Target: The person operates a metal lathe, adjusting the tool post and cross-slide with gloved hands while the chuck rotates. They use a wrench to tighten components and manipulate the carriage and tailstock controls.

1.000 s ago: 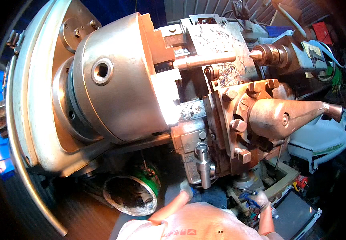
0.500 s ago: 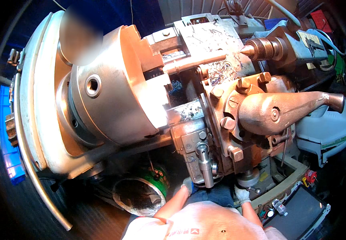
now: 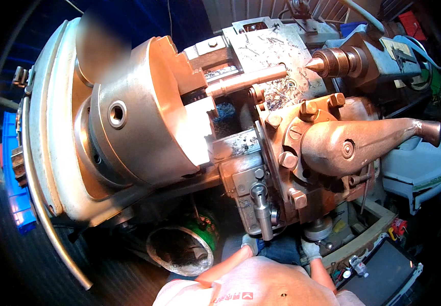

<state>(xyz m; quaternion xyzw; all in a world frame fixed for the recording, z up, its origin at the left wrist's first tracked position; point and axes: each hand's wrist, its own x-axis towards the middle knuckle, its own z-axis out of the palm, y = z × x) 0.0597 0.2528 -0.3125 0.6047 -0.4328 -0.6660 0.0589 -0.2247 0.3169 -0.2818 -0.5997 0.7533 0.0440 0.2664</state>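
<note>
My right hand (image 3: 311, 250), in a white glove, is curled at the ball-ended crank handle (image 3: 327, 246) below the carriage handwheel (image 3: 317, 229). My left hand (image 3: 250, 243), also gloved, is below the carriage's front edge, near an upright steel lever (image 3: 263, 217); its fingers are hidden. On the lathe, the large chuck (image 3: 139, 112) grips a round metal bar (image 3: 248, 80). The bar's free end points toward the pointed tailstock centre (image 3: 314, 65), with a gap between. A bolted tool post (image 3: 292, 130) with a thick clamping handle (image 3: 353, 145) stands nearer me.
Metal chips lie on the carriage slide (image 3: 269, 48). A bucket (image 3: 154, 252) with a dark inside stands at lower left. A bent metal rail (image 3: 52, 239) curves past the headstock. At right are a white plastic container (image 3: 419, 173) and a dark tray (image 3: 384, 270) beside small tools.
My left hand has shifted right and toward me, below the carriage edge. My right hand stays by the crank. The whole view has shifted slightly.
</note>
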